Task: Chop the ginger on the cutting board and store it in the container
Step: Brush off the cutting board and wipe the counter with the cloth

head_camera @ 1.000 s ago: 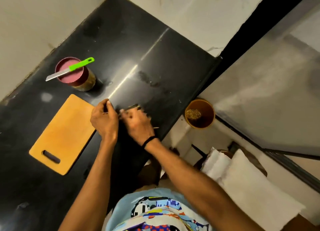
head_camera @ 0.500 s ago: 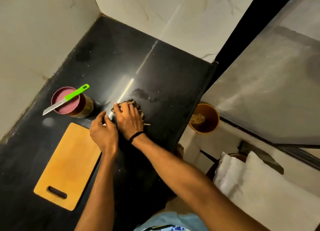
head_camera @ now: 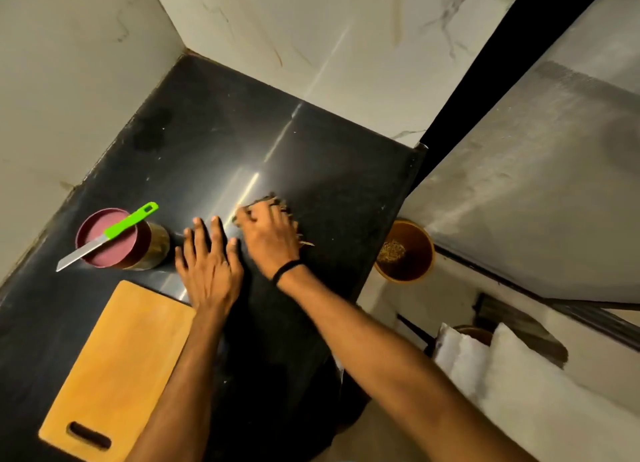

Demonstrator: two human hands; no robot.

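A black countertop (head_camera: 207, 143) fills the middle of the frame, set into a corner of pale walls. At lower left an orange cutting board (head_camera: 117, 368) is laid, and nothing is seen on it. Above it, at left, the container (head_camera: 157, 250) is stood with its maroon lid on, and a green-handled knife (head_camera: 105, 236) is balanced across the lid. At centre the left hand (head_camera: 207, 264) is laid flat on the counter, fingers straight and spread, nothing held. Just right of it the right hand (head_camera: 268, 240) is placed over a dark fibrous clump (head_camera: 277, 200), presumably the ginger; whether it is gripped cannot be told. No chopping is judged done: the ginger is yet to be brought to the board, cut and stored.
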